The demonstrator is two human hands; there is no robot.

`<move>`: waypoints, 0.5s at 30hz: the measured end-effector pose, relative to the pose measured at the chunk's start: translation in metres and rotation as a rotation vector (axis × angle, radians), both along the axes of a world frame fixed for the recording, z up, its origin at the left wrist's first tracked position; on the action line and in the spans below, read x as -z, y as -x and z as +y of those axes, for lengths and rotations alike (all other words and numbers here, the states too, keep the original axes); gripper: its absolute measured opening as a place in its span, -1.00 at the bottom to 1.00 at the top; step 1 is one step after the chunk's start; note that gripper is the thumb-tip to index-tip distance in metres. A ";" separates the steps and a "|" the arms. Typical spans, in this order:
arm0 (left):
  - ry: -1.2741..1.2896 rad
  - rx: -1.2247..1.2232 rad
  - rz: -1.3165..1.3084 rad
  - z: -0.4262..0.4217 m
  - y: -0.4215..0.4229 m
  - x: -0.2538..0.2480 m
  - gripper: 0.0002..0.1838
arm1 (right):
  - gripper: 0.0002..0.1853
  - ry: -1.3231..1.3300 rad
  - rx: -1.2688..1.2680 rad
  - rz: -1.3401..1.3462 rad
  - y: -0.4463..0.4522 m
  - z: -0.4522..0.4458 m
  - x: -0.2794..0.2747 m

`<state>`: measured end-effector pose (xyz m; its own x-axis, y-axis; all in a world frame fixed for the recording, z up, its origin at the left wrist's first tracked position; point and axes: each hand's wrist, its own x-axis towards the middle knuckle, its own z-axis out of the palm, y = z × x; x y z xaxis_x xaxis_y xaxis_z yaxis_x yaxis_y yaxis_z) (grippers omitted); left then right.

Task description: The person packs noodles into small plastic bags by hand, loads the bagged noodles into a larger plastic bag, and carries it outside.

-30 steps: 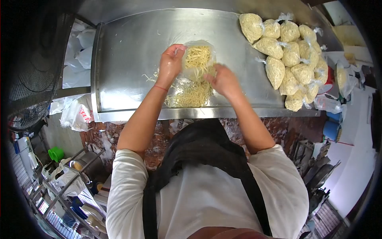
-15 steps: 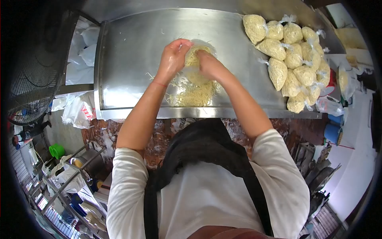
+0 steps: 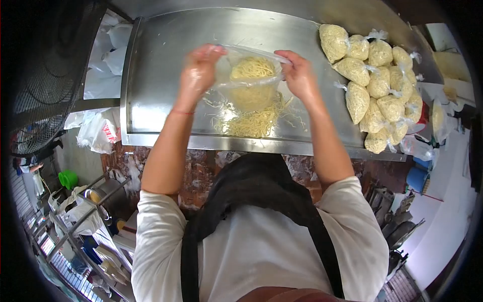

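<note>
A clear plastic bag (image 3: 251,95) with yellow noodles (image 3: 253,68) inside is stretched wide at its mouth over the metal table. My left hand (image 3: 198,73) pinches the left side of the bag's rim, slightly blurred. On the opposite side, my right hand (image 3: 299,75) grips the rim between thumb and fingers. Below the bag, near the table's front edge, lies a pile of loose noodles (image 3: 249,123), with stray strands scattered around it.
Several tied bags of noodles (image 3: 378,103) are heaped on the right end of the steel table (image 3: 171,65). White plastic bags (image 3: 104,65) lie beyond its left edge. A wire fan guard (image 3: 43,95) stands at far left, and a metal rack (image 3: 93,211) is at lower left.
My right hand has come out of the bag and moved right to its rim. My left hand has shifted left, and the bag's mouth is now spread wider.
</note>
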<state>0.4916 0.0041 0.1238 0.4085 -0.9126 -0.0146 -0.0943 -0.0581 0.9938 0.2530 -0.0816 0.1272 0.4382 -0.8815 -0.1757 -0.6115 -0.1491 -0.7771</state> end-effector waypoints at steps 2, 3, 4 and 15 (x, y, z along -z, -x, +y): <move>-0.079 -0.062 0.055 0.021 -0.016 -0.049 -0.77 | -0.52 -0.172 -0.068 -0.261 0.002 0.012 -0.048; -0.071 -0.127 0.067 0.029 -0.023 -0.065 -0.76 | -0.49 -0.125 -0.136 -0.387 0.006 0.007 -0.043; -0.090 -0.172 0.060 0.039 -0.031 -0.086 -0.75 | -0.46 -0.075 -0.207 -0.514 0.013 0.000 -0.032; -0.181 -0.660 0.094 0.135 -0.121 -0.027 -0.71 | -0.10 0.515 0.063 0.418 -0.035 -0.098 0.228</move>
<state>0.6129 0.1393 0.1512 0.8673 -0.4535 -0.2053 0.1034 -0.2393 0.9654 0.2878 -0.1795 -0.1006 0.3693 -0.9201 0.1305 -0.8656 -0.3917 -0.3119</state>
